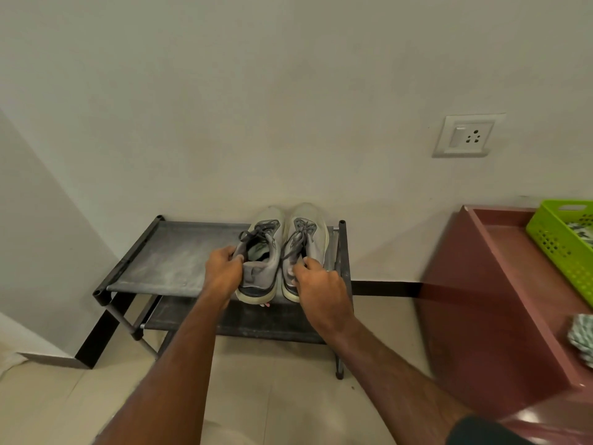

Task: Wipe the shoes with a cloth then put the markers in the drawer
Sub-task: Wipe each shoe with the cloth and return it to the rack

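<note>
Two grey sneakers with dark laces and pale soles stand side by side, toes to the wall, on the top shelf of a black shoe rack point(167, 258). My left hand point(223, 273) grips the heel collar of the left sneaker point(263, 248). At the heel of the right sneaker point(309, 234), my right hand point(321, 287) pinches the collar. A green-and-white patterned cloth point(582, 338) lies on the maroon cabinet top at the far right. No markers or drawer are visible.
The rack's dusty top shelf stretches left of the shoes, with a lower shelf point(244, 322) beneath. A maroon cabinet point(500, 284) stands to the right with a green plastic basket point(561, 242) on it. A wall socket point(465, 134) sits above. Beige tiled floor lies in front.
</note>
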Available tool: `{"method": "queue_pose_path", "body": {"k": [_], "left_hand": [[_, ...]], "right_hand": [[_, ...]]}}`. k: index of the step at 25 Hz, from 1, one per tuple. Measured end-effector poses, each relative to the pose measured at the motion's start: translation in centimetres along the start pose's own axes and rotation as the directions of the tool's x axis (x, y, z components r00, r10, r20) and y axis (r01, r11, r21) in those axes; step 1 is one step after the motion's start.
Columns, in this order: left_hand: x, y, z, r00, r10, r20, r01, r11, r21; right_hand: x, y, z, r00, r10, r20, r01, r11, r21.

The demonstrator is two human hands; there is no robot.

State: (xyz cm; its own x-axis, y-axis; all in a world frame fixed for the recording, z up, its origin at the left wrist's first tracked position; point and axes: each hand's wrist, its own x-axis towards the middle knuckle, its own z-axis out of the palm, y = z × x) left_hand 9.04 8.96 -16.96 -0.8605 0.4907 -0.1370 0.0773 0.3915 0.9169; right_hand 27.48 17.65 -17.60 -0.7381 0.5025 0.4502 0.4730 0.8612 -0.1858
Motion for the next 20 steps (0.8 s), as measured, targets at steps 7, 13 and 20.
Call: {"method": "queue_pose_path", "body": {"k": [7, 13, 20], "left_hand": [[-1.7, 0.2, 1.0, 1.0, 0.03, -0.005, -0.03, 0.999, 0.036], [-3.1, 1.2, 0.7, 0.972, 0.177, -0.152, -0.148, 0.972, 0.184], [-10.5, 7.5, 8.3, 0.819, 0.573, 0.033, -0.549, 0.765, 0.336]], "right_hand": [[0.1, 0.9, 0.0, 0.996, 0.057, 0.075, -0.063, 0.995, 0.075], [-0.2, 1.7, -1.7, 0.978, 0.079, 0.194, -0.11, 0.981, 0.159], [-4.1, 7.5, -8.1, 0.978, 0.125, 0.17, -0.144, 0.984, 0.108]]}}
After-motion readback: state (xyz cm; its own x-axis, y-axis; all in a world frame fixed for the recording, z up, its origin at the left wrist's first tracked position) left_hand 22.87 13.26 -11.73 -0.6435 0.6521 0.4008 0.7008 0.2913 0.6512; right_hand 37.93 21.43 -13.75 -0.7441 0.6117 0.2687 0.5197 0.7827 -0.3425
